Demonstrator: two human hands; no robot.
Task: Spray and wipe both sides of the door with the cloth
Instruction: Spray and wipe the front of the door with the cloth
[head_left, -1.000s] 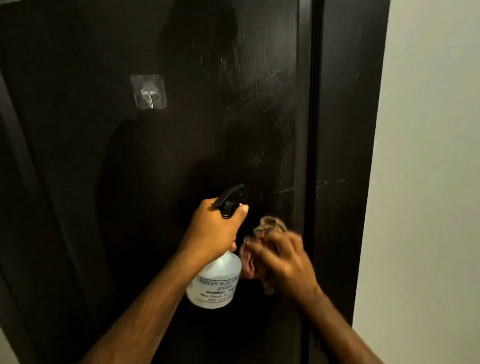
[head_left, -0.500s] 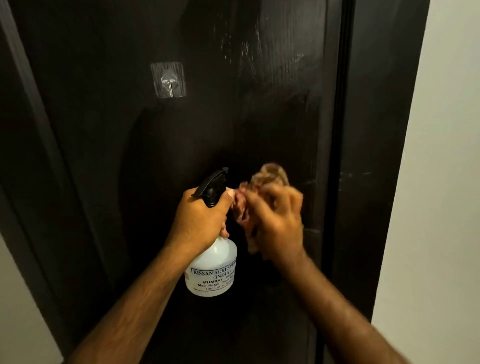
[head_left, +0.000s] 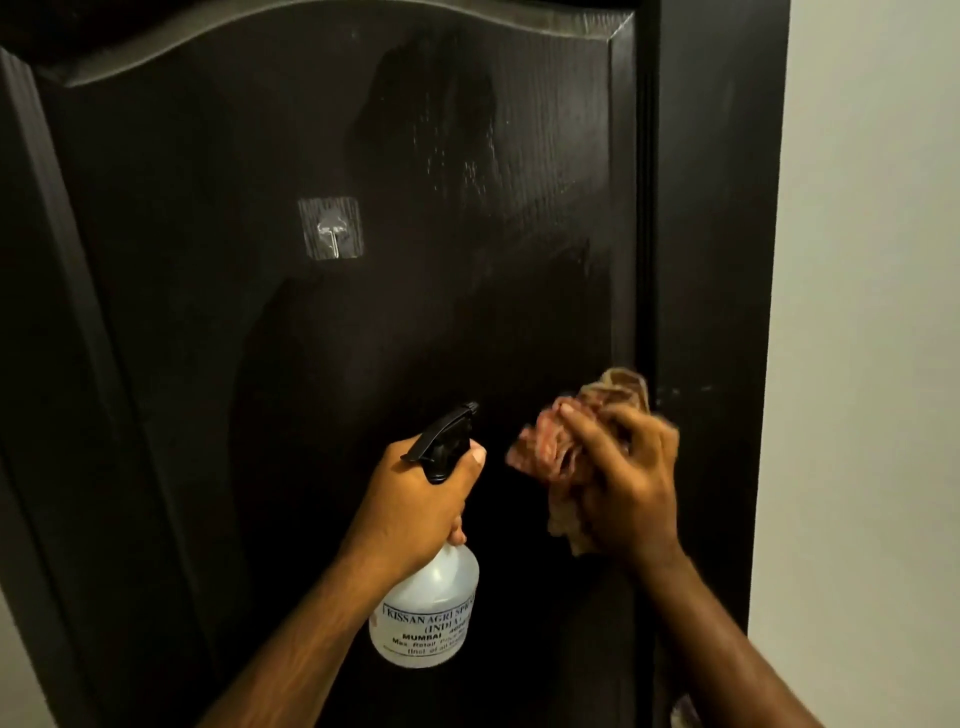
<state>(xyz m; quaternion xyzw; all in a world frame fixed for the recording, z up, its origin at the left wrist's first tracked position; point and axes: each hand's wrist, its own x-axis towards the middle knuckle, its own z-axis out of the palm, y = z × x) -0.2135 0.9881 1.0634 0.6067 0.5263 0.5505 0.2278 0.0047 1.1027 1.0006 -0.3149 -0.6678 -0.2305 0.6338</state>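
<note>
Against the dark door (head_left: 218, 395), near its right edge, the right hand (head_left: 631, 493) presses a bunched cloth (head_left: 550, 441) flat to the panel, while the left hand (head_left: 415, 512), beside it, grips the spray bottle (head_left: 428, 608) upright, nozzle aimed at unwiped streaks above.

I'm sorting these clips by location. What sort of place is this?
Probably indoors in a home: a dark panelled door with a stick-on hook, set beside a plain painted wall. Which room it is cannot be told.
</note>
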